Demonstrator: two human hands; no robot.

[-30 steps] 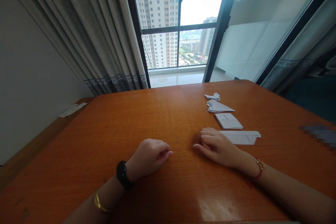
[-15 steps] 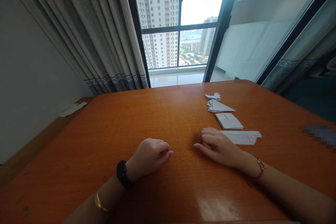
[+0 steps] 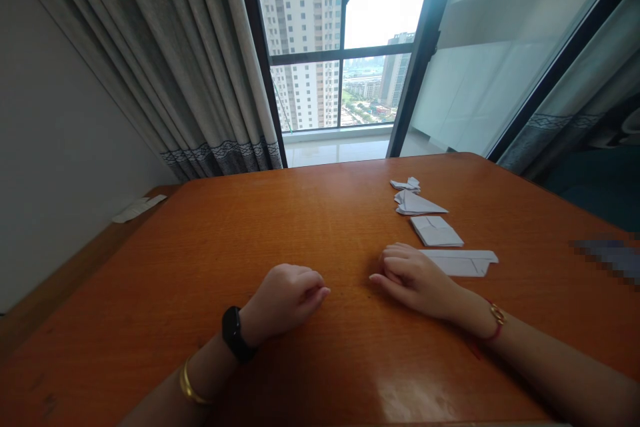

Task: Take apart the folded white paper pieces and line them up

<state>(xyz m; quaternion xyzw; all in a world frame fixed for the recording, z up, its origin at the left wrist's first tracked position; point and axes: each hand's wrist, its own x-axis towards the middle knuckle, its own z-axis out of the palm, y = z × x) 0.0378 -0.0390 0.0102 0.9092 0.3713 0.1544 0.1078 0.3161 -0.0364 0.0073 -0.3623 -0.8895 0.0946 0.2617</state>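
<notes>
My left hand [image 3: 287, 300], wearing a black band and a gold bangle, rests curled on the wooden table [image 3: 310, 220] with nothing visible in it. My right hand [image 3: 417, 280] also lies with fingers curled in, nothing showing between them, beside a long folded paper strip [image 3: 463, 262] whose left end it hides. Behind that strip sits a folded square paper [image 3: 437, 231]. Farther back come a pointed, layered paper piece [image 3: 420, 203] and a small knotted-looking folded paper [image 3: 406, 184].
White paper [image 3: 139, 208] lies on a ledge beyond the table's left edge. A blurred dark item [image 3: 610, 257] is at the right edge. Grey curtains [image 3: 200, 67] and a window stand behind the table.
</notes>
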